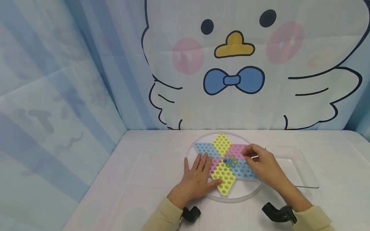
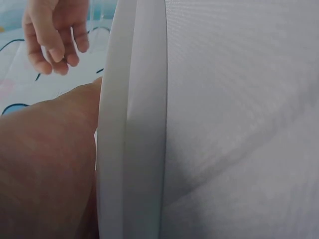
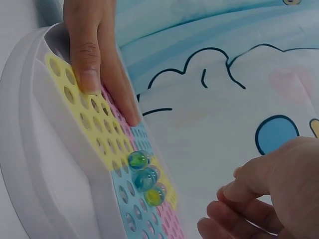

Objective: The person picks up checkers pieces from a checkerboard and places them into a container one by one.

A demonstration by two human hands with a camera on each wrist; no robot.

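A round white board [image 1: 240,197] with a yellow, blue and pink star of holes lies on the table. A few glass marbles [image 1: 230,162] sit in its centre holes, and they show up close in the right wrist view as marbles [image 3: 144,179]. My left hand [image 1: 200,168] lies flat on the board's near-left part, fingers straight, thumb on the near yellow point. Its fingers [image 3: 92,50] press the yellow and pink holes. My right hand [image 1: 258,160] hovers over the board's right side with loosely curled fingers [image 3: 249,196]. I see nothing held in it.
A clear shallow tray [image 1: 300,179] stands just right of the board. A curtain with a cartoon duck [image 1: 234,64] closes the table's far edge, and striped fabric walls the left side. White cloth [image 1: 138,179] covers the table. The left wrist view is filled by the board rim [image 2: 132,124].
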